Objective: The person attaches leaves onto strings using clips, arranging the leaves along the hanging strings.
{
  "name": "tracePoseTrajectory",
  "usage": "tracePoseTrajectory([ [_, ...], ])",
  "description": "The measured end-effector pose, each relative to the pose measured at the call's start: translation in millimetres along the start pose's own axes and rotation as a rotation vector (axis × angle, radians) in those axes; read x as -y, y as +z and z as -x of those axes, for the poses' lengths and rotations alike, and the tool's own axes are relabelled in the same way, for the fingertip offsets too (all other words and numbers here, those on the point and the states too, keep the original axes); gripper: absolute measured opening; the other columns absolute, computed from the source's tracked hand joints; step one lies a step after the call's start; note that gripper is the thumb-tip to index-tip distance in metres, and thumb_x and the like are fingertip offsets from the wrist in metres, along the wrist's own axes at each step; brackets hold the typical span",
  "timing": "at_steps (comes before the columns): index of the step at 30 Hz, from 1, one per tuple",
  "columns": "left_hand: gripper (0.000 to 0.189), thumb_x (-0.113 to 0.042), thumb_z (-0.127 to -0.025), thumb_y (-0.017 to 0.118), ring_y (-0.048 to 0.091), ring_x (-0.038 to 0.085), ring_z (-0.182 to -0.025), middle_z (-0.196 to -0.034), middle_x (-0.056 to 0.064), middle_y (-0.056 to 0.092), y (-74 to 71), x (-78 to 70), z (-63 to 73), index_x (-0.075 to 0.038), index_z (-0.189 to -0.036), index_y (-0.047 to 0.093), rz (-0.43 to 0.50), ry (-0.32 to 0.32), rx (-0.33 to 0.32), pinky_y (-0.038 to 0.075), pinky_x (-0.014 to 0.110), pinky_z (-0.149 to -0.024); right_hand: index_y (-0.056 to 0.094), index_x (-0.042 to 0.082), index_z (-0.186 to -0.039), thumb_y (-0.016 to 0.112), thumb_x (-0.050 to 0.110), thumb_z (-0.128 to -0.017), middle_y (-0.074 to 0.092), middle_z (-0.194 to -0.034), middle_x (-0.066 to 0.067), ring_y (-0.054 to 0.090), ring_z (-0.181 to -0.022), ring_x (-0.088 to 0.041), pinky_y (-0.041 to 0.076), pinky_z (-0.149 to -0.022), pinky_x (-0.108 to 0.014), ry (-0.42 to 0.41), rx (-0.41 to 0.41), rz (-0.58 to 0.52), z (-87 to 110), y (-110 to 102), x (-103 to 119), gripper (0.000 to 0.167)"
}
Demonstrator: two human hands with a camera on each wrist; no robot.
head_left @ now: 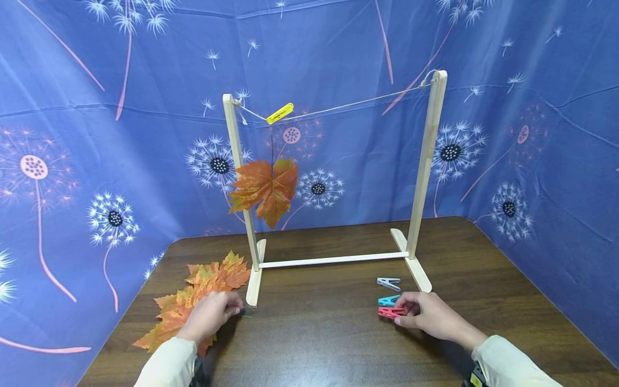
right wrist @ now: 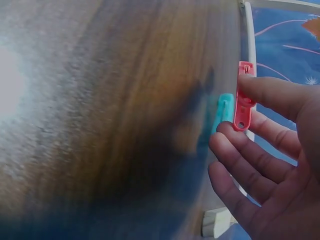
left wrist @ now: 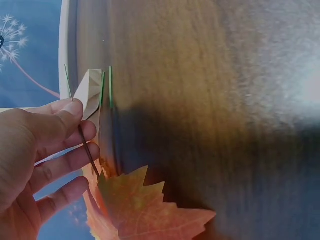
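Note:
At the left, my left hand (head_left: 211, 316) pinches the thin stem (left wrist: 88, 147) of an orange artificial maple leaf (left wrist: 150, 205) between thumb and forefinger; its other fingers are spread loosely. The pile of orange-yellow leaves (head_left: 180, 301) lies beneath and beside that hand. Over on the right, my right hand (head_left: 430, 316) grips a red clothespin (right wrist: 243, 112) between thumb and fingers. Just behind it lies a teal clothespin (head_left: 388, 300), and farther back a pale grey-blue clothespin (head_left: 388, 283). Two more green stem ends (left wrist: 110, 85) show past the left fingertips.
A wooden stand (head_left: 425, 161) with a string (head_left: 358, 101) between its posts stands at the back. From the string, near the left post, a yellow clothespin (head_left: 280, 113) holds another maple leaf (head_left: 271, 188). Blue dandelion-print cloth (head_left: 338, 48) hangs behind the brown table (head_left: 319, 322).

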State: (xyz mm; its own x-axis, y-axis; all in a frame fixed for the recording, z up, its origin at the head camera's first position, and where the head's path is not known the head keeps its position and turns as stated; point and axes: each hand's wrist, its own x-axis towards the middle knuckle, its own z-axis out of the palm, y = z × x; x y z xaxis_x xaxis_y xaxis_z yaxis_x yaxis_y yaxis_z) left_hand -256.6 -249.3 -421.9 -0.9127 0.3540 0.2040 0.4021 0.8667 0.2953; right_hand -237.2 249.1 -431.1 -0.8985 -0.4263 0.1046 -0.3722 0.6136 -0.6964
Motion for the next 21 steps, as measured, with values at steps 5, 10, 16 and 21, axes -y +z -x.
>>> tracePoseTrajectory([
  [5, 0.016, -0.004, -0.086, 0.078, 0.049, 0.000, -0.061, -0.075, -0.013, 0.066, -5.9, -0.3, -3.1, -0.018, -0.081, 0.072, -0.006, 0.005, 0.002, 0.043, 0.027, -0.057, 0.070, 0.010, -0.096, 0.081, 0.016, -0.085, 0.063, -0.079, 0.009, 0.057, -0.072, -0.001, 0.047, -0.064, -0.024, -0.033, -0.033, 0.002, -4.2, -3.4, 6.3, 0.016],
  [10, 0.012, -0.004, -0.087, 0.077, 0.054, 0.002, -0.064, -0.078, -0.009, 0.070, -14.0, -2.6, -8.2, -0.015, -0.083, 0.074, 0.015, 0.008, 0.012, 0.046, 0.028, -0.059, 0.072, 0.009, -0.098, 0.080, 0.018, -0.086, 0.064, -0.079, 0.010, 0.058, -0.072, -0.001, 0.047, -0.064, -0.025, -0.063, -0.069, 0.025, -8.0, -8.3, 12.4, 0.017],
  [16, 0.009, -0.005, -0.086, 0.078, 0.062, 0.005, -0.070, -0.079, -0.007, 0.072, -25.6, -9.6, -15.9, -0.013, -0.083, 0.074, 0.051, 0.042, 0.036, 0.050, 0.031, -0.062, 0.072, 0.008, -0.104, 0.081, 0.019, -0.087, 0.064, -0.081, 0.009, 0.059, -0.073, -0.002, 0.049, -0.066, -0.026, -0.071, -0.083, 0.038, -11.7, -13.8, 14.5, 0.023],
  [21, 0.011, -0.003, -0.087, 0.077, 0.062, 0.006, -0.069, -0.076, -0.005, 0.069, -36.3, -16.9, -24.3, -0.012, -0.083, 0.072, 0.080, 0.078, 0.033, 0.050, 0.030, -0.061, 0.070, 0.008, -0.102, 0.084, 0.019, -0.084, 0.065, -0.083, 0.009, 0.059, -0.075, -0.002, 0.050, -0.067, -0.026, -0.080, -0.110, 0.073, -17.6, -21.1, 19.9, 0.025],
])
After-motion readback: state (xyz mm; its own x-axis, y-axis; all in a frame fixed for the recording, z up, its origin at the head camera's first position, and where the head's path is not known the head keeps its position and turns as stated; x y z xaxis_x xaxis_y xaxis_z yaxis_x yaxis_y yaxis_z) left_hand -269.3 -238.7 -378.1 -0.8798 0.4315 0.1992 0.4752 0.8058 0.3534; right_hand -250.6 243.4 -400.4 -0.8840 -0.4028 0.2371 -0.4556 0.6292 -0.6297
